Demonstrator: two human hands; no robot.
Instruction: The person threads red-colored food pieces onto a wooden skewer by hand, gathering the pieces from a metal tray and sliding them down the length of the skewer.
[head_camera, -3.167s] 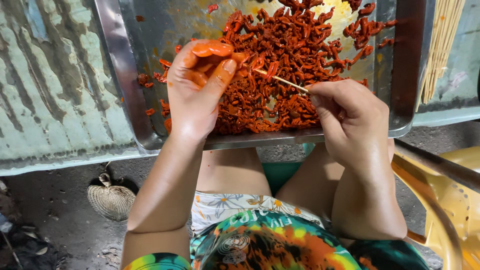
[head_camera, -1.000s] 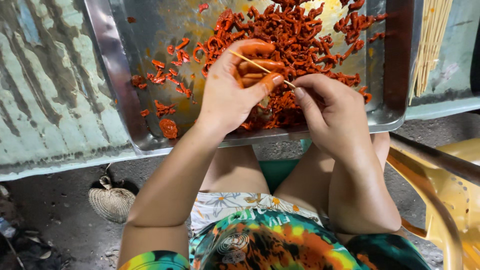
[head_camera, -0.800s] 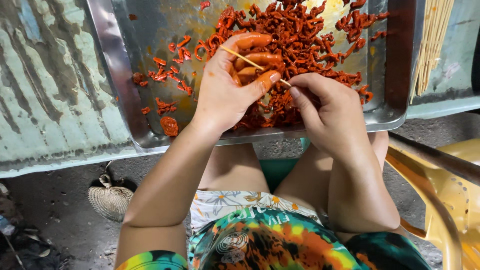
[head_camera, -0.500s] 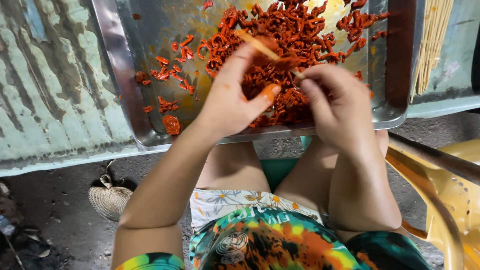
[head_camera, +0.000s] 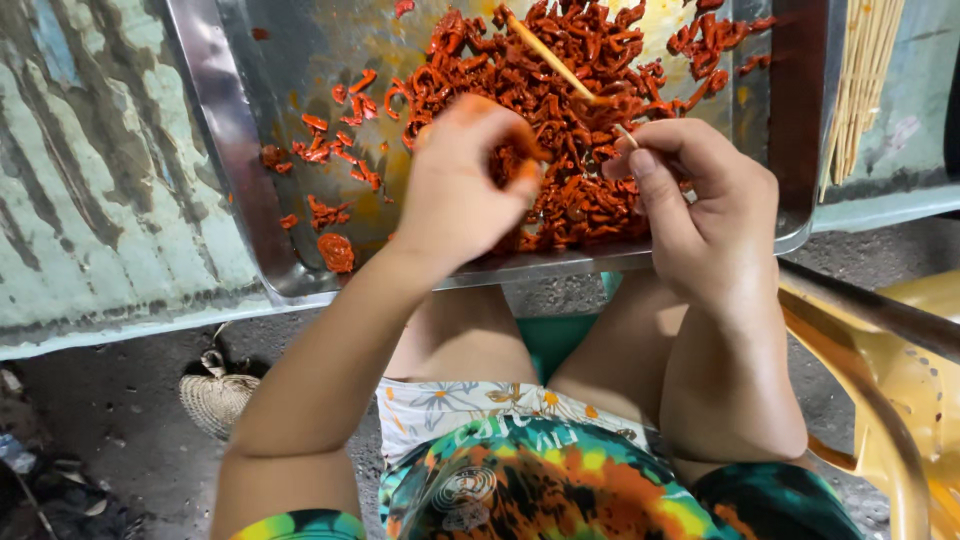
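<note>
Hiding left hand fingertips: red meat pile.

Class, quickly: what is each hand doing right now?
Left hand: closed, pinching red marinated meat pieces.
Right hand: closed, holding a bamboo skewer.

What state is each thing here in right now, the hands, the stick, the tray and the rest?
Left hand: fingers curled down into the red pieces, grasp hidden.
Right hand: pinching the thin wooden skewer, which angles up over the pile.
Heap of red marinated meat pieces: loose, piled, a few scattered left.
Shiny metal tray: flat on the table, smeared with sauce.
Bundle of bare wooden skewers: lying beside the tray, unused.
</note>
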